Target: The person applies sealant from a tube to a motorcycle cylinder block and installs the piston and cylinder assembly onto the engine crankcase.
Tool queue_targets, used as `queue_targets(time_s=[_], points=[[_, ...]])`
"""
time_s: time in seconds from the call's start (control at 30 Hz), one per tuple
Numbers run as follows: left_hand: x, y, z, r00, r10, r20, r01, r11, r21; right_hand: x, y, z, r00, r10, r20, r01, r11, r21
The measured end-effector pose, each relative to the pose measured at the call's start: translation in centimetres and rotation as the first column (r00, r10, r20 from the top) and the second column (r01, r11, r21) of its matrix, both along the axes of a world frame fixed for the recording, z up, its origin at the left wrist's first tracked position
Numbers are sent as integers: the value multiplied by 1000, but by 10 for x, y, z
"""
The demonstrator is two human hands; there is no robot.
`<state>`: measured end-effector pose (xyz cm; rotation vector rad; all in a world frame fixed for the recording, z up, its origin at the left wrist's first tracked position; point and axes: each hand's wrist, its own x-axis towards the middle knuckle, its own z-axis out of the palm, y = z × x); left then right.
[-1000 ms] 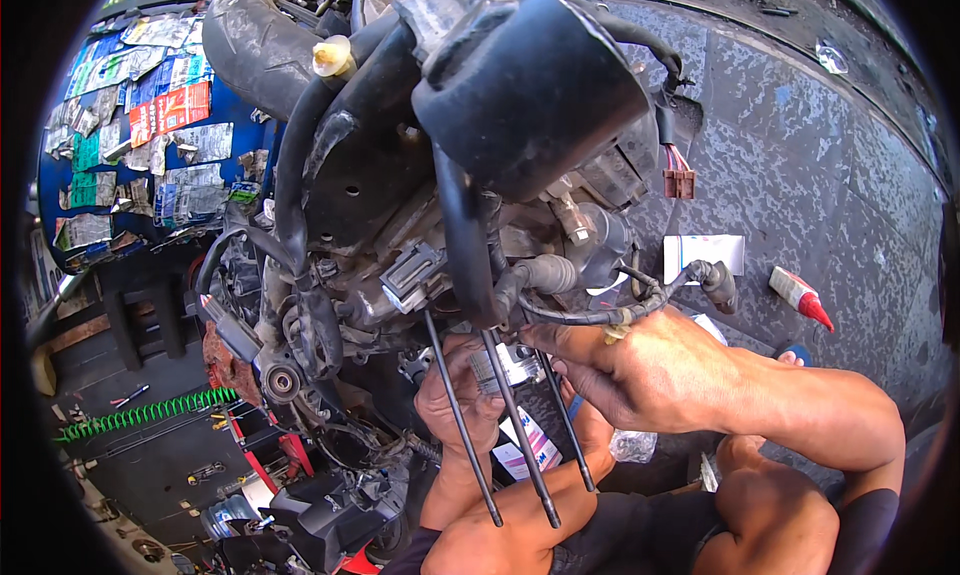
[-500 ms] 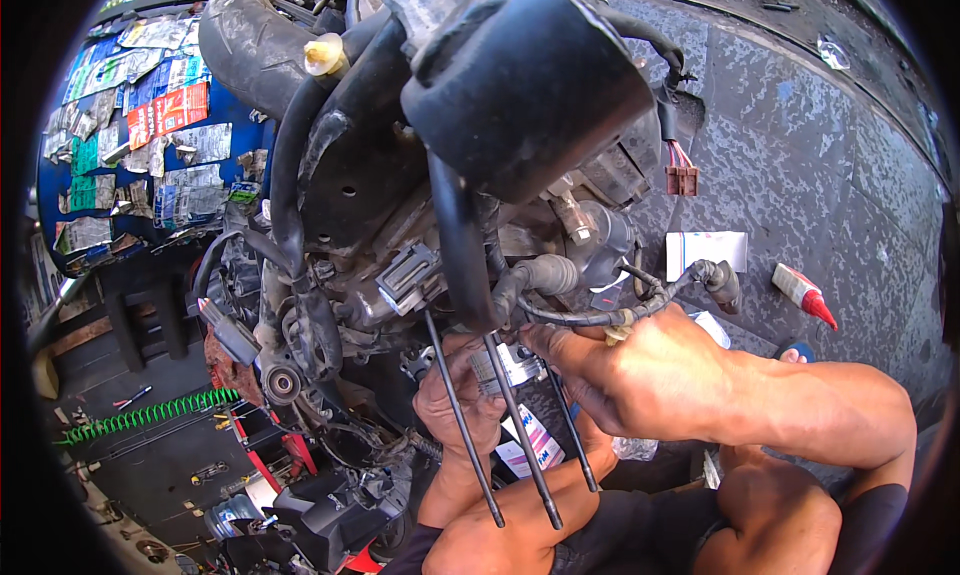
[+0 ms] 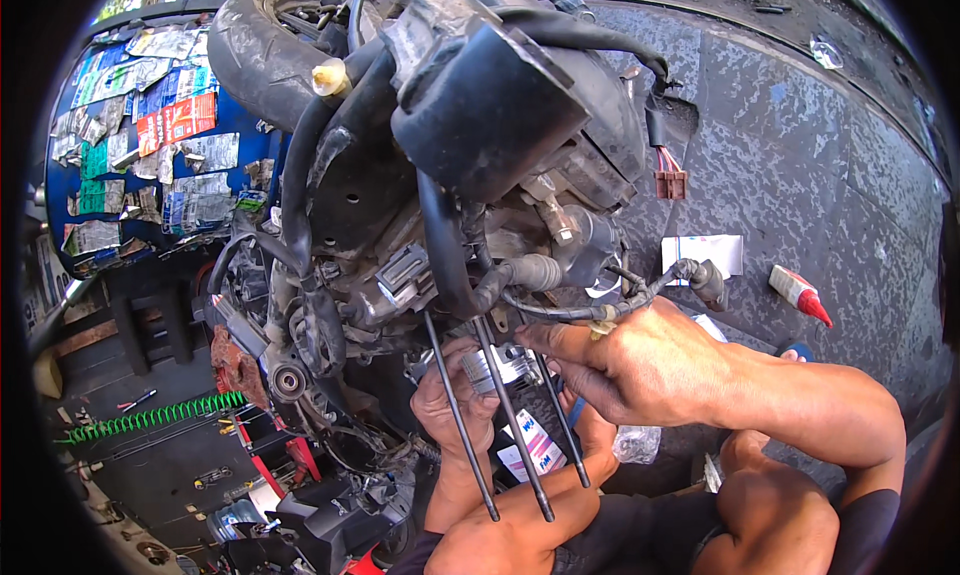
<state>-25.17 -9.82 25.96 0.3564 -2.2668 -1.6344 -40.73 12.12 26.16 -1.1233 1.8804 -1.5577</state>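
A silver piston (image 3: 488,371) with ring grooves sits among three long dark studs (image 3: 521,433) that stick out of a scooter engine (image 3: 405,280). From the left, my left hand (image 3: 452,405) is closed around the piston's side, its fingers partly behind a stud. My right hand (image 3: 655,367) reaches in from the right, index finger and thumb brought in by the piston's right edge and the rightmost stud. What lies between those fingertips is too small or hidden to make out. A cable with a ribbed rubber boot (image 3: 532,273) passes just above my right hand.
A black cylindrical part (image 3: 490,115) and a thick black tube hang over the work. To the right lie a white packet (image 3: 703,259) and a red-capped tube (image 3: 801,295) on the floor. A loose brown connector (image 3: 671,184) dangles there. A green coiled hose (image 3: 165,418) lies left.
The view has shifted slightly, so the black cylindrical part appears further left and more of the piston shows. Both hands stay at the piston, with only small finger movement.
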Motion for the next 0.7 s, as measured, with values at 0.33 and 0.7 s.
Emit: queue_targets(time_s=[0.33, 0.7], points=[[-1, -4, -1, 1000, 10, -1, -10, 1000, -16, -4, -5, 2, 997, 35, -72, -33, 999, 26], [-1, -2, 0, 1000, 7, -2, -7, 1000, 4, -10, -4, 14, 957, 137, -256, -97, 982, 163]])
